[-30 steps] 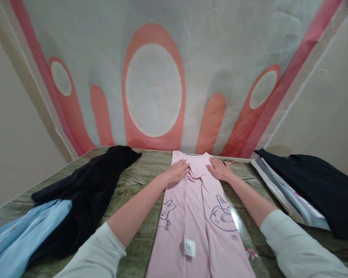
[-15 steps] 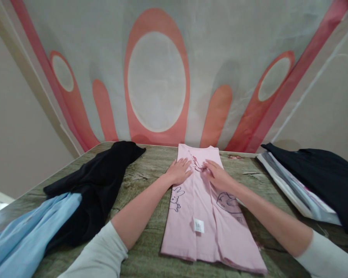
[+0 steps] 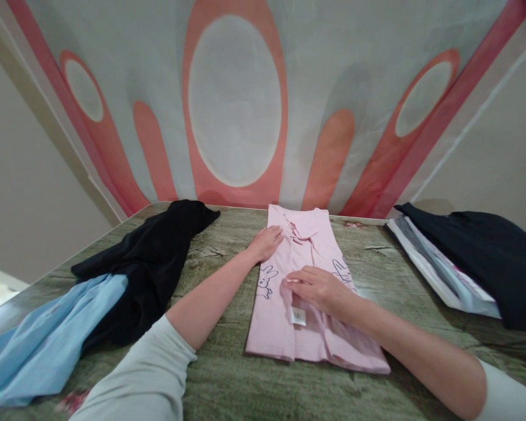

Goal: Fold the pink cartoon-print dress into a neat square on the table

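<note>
A pink garment [image 3: 274, 339] lies in a long narrow fold on the table, with rabbit line drawings, a red print near its far end and a white label [image 3: 298, 316] in its middle. My left hand [image 3: 266, 242] rests flat on the left edge of its upper part, fingers stretched out. Over the middle of the cloth, just above the label, is my right hand [image 3: 318, 287]. Its fingers reach leftward and are loosely extended, with nothing seen in them. The thumb is mostly hidden.
On the left of the wood-patterned table [image 3: 219, 380] lie a rumpled black garment [image 3: 153, 275] and a light blue one [image 3: 56, 339]. A stack of folded clothes [image 3: 442, 269] with a black garment [image 3: 486, 245] on top sits at right. A patterned wall [image 3: 307, 88] stands behind.
My right hand has moved from the far end of the pink garment toward me, to its middle. The right side of the cloth lies further in. My left hand stays near the far left edge.
</note>
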Demonstrator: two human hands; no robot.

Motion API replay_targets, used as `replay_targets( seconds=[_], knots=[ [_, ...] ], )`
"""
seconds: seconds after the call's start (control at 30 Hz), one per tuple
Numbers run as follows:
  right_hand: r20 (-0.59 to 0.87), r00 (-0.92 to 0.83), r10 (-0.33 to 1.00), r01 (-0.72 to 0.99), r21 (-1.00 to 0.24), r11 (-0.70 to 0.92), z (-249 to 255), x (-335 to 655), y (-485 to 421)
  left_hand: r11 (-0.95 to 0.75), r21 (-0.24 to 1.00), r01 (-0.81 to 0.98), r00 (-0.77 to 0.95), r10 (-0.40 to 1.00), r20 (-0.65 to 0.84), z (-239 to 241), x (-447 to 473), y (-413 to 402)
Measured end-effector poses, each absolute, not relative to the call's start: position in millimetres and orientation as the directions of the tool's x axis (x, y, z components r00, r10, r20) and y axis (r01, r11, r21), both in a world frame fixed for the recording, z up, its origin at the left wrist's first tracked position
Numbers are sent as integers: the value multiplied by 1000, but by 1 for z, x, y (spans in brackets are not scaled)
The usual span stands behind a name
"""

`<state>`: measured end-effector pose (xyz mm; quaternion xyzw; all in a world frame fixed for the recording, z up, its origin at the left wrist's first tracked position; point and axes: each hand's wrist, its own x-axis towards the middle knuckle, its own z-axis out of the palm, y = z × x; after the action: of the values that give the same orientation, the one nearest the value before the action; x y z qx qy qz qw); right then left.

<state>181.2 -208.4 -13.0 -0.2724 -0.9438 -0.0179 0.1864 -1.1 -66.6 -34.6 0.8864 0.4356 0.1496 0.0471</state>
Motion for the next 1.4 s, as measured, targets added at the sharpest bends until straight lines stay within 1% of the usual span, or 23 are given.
replay_targets(
  seconds=[0.07,0.17,0.3,0.37,0.47,0.6,0.7,0.83,0.97,1.1,1.2,1.3,1.4],
  knots=[
    [371,-792,485,508,-41,861,-16,182,-208,-639,217,738,587,766,262,-37,-2,-65],
    [406,-792,456,487,-32,873,-19,182,-209,-657,213,724,596,750,287,-40,-1,-63],
    [472,-729,495,536,-56,843,-22,182,-211,-664,224,713,599,743,297,-39,-1,-64],
    [460,-711,532,562,-84,823,-22,182,-211,-664,232,710,598,744,300,-39,-1,-64],
    [400,-709,582,577,-146,803,-19,181,-212,-656,235,717,592,751,291,-38,-2,-65],
    [346,-721,601,560,-220,799,-8,182,-221,-648,220,730,595,759,264,-37,-2,-66],
    [323,-763,559,499,-255,828,-1,180,-232,-648,205,733,601,759,251,-37,-3,-67],
    [237,-856,459,391,-283,876,6,175,-245,-647,182,741,608,761,228,-35,-4,-68],
    [190,-900,393,350,-222,910,12,173,-249,-644,130,754,622,764,174,-34,-5,-72],
    [225,-914,336,312,-138,940,10,173,-247,-638,91,764,627,769,126,-33,-5,-74],
    [252,-917,309,291,-106,951,6,172,-246,-621,83,779,613,783,108,-33,-4,-74],
    [265,-916,301,271,-145,952,5,171,-247,-605,82,792,596,795,112,-33,-3,-74],
    [280,-898,340,269,-262,927,7,170,-249,-594,80,801,584,803,118,-34,-3,-74]
  ],
)
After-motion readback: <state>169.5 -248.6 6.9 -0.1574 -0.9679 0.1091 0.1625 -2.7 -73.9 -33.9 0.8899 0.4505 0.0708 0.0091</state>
